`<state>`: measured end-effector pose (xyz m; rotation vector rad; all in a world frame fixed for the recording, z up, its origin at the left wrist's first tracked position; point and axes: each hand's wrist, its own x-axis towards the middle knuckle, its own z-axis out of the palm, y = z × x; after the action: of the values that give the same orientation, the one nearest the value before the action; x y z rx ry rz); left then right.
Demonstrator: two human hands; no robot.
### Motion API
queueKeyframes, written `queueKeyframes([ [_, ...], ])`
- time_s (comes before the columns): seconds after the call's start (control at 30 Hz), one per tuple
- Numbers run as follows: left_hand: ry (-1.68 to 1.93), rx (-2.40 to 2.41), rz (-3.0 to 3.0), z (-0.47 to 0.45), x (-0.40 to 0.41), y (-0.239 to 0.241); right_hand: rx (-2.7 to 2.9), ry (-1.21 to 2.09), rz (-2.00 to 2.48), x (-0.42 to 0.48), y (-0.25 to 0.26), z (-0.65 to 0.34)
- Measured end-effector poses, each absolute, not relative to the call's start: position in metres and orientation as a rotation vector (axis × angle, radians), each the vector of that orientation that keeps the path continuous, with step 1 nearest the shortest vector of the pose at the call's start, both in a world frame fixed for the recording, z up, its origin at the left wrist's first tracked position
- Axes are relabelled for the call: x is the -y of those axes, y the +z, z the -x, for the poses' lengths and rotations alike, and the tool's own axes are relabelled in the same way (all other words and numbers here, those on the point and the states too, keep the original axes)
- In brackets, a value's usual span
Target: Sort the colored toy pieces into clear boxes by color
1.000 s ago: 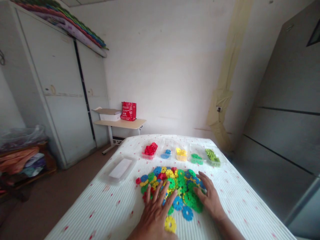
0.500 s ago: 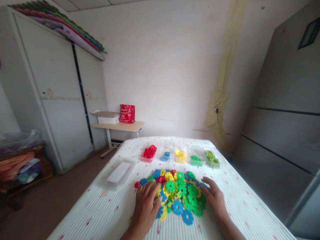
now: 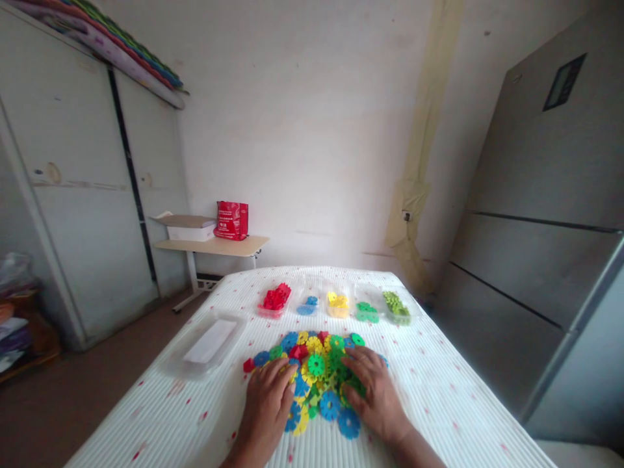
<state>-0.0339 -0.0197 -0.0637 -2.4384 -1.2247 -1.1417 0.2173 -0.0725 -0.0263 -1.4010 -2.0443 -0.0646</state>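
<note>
Head view only.
- Mid-table on striped cloth [image 3: 439, 390]: heap of toothed plastic discs [image 3: 319, 364], red, blue, yellow and green mixed.
- Flanked by left hand [image 3: 267, 406] at heap's near-left edge and right hand [image 3: 375, 393] over its near-right part.
- Both palms down, fingers spread flat on discs, grasping nothing.
- Heap wider than deep, long axis left-right, directly between 2 hands, about equally close to each.
- Beyond heap: row of 5 clear tubs [image 3: 338, 313], 1 colour apiece.
- Left of heap, apart: lidded clear box [image 3: 207, 338].
</note>
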Motion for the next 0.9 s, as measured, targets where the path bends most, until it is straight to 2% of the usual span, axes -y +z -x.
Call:
queueKeyframes([
  [0.17,-1.172,1.239,2.432,0.035,0.019,-0.062,2.231,0.009,1.439,0.069,-0.020,-0.194],
  [0.7,-1.292,1.406,2.391,0.042,0.015,-0.063,2.300,0.172,1.488,0.053,-0.007,-0.188],
  [0.9,-1.292,1.401,2.405,0.041,0.015,-0.065,2.335,0.139,1.549,0.055,-0.009,-0.190],
])
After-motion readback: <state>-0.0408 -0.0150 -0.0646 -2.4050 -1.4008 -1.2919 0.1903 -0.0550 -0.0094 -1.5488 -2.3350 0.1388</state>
